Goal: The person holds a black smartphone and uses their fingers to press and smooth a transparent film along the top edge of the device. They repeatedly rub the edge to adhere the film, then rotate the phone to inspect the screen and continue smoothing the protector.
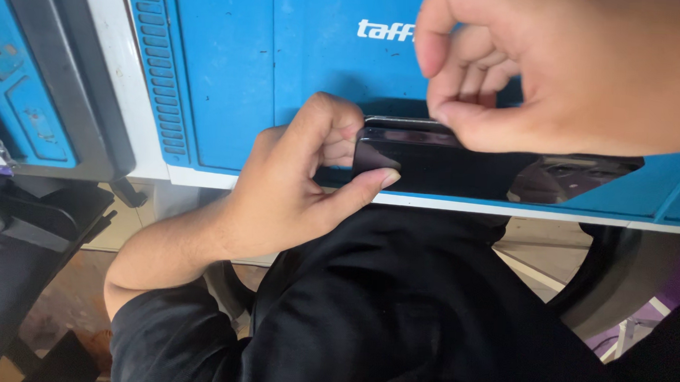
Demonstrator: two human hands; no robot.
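Phone [463, 170] lay at the worktop's [230, 72] near edge; your left hand [294, 189] gripped its left end, your right hand's fingers [465, 116] pinched its top edge.

The left hand [294, 185] grips the near end of a black glossy phone [463, 170], thumb pressed along its lower edge and fingers curled over the top. The phone lies flat at the front edge of a blue mat [230, 72] covering the surface. Above and to the right of it, the right hand [559, 71] pinches at the phone's upper edge, perhaps holding something too small to make out. Below both hands lies black clothing [396, 308].
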